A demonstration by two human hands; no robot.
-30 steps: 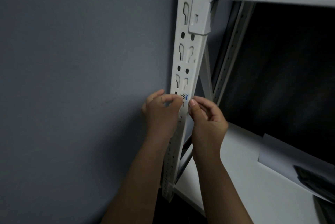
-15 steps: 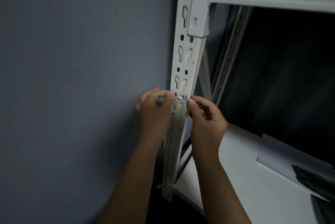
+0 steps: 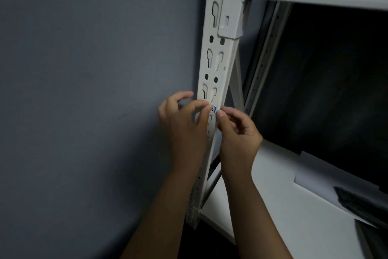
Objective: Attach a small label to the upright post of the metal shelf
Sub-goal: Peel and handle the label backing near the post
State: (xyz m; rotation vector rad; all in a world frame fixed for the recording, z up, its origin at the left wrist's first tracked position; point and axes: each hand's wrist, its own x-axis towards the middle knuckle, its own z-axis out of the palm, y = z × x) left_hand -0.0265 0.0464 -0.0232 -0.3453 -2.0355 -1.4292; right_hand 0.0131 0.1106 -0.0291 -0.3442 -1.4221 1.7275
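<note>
We're pinching the tiny label (image 3: 214, 109) against the upright post (image 3: 218, 65), left hand (image 3: 184, 124) and right hand (image 3: 237, 133) each gripping an edge. Probably it's landing over a keyhole slot, so it's risking crooked, weak sticking.

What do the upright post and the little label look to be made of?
Upright post: likely painted sheet metal, matte off-white, with clean punched keyhole slots. Label: probably thin paper or film, white with dark print and a blue edge; too small to tell which.
</note>
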